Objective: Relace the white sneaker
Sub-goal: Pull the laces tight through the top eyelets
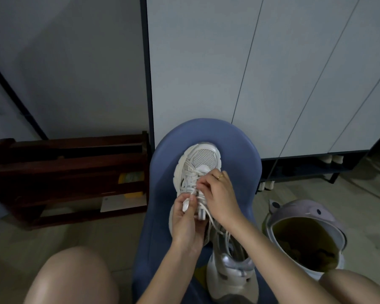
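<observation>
I am working on the white sneaker [198,172], which is lying on the blue stool [239,150] with its toe pointing toward the far edge of the seat and its heel reaching back toward the near edge; my left hand [185,218] is pinching a flat end of the white lace [186,205] between thumb and fingers beside the eyelets, while my right hand [219,194] is curling its fingertips onto the lacing at mid-tongue — pinching a crossing there, as far as I can tell; a gold ring [219,177] is showing on one finger. My right forearm is crossing over the heel end and covering part of the collar; loose lace is trailing beneath that wrist. A second pale shoe [230,275] is lying at the stool's near edge, touching the first one's heel. A dark wooden rack [64,172] is standing to the left on the floor; a lilac bin [305,235] with animal ears is sitting open to the right — dark contents inside, too dim to name; white cabinet doors [250,73] are rising behind the stool; my bare knees are flanking it.
</observation>
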